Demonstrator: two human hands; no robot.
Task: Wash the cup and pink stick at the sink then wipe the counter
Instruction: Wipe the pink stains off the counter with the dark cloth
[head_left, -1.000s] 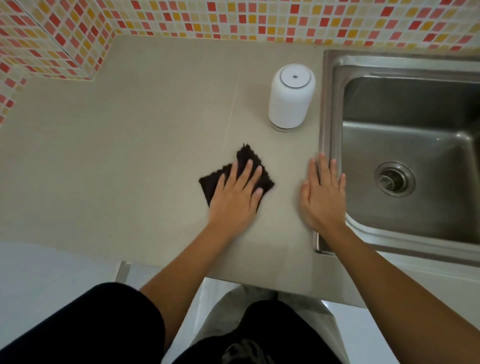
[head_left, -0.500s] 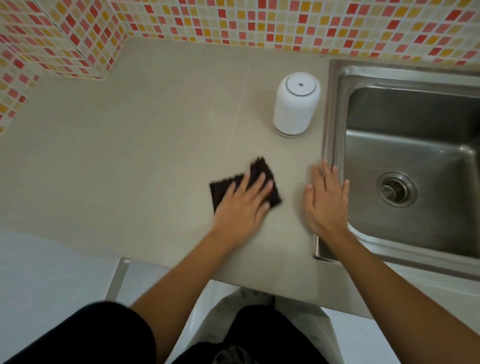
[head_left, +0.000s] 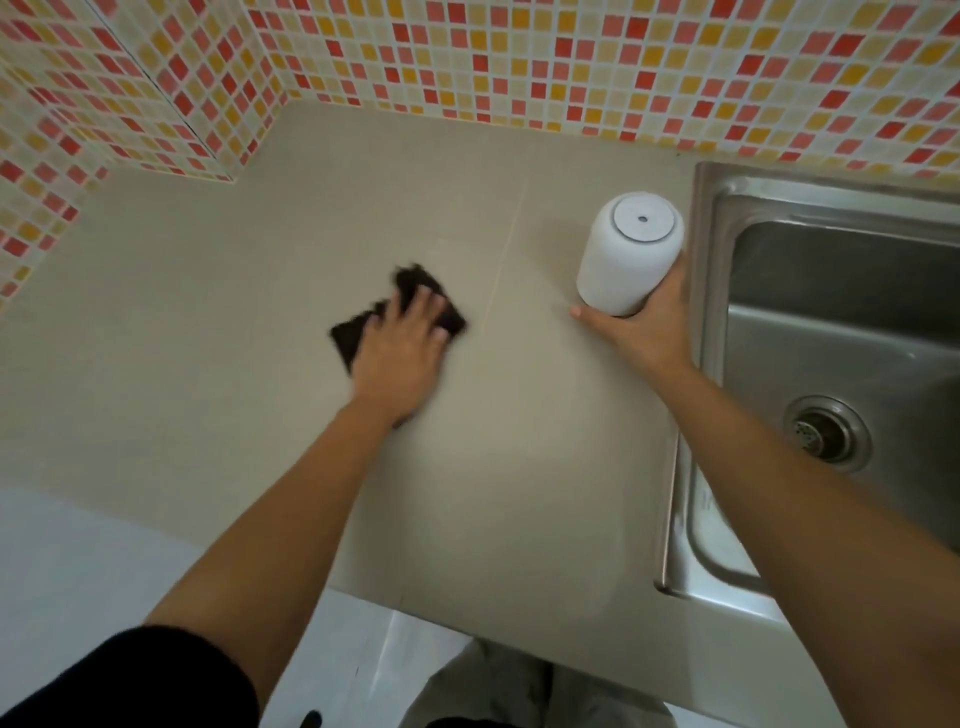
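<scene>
Right hand (head_left: 644, 330) now grips cup (head_left: 631, 249) on beige counter (head_left: 208, 322) below mosaic tiles (head_left: 519, 62)

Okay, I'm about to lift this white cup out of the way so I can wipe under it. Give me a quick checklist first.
1. Right hand grips the white cup low, near its base: ok.
2. Left hand presses flat on the dark cloth: ok.
3. Bare counter lies between cloth and cup, so they are apart: ok.
4. Sink is right beside the cup as a set-down spot: ok.
5. Cup is standing on the counter rather than already raised: cannot tell.
6. Counter under the cup needs wiping: cannot tell, it is hidden.
</scene>
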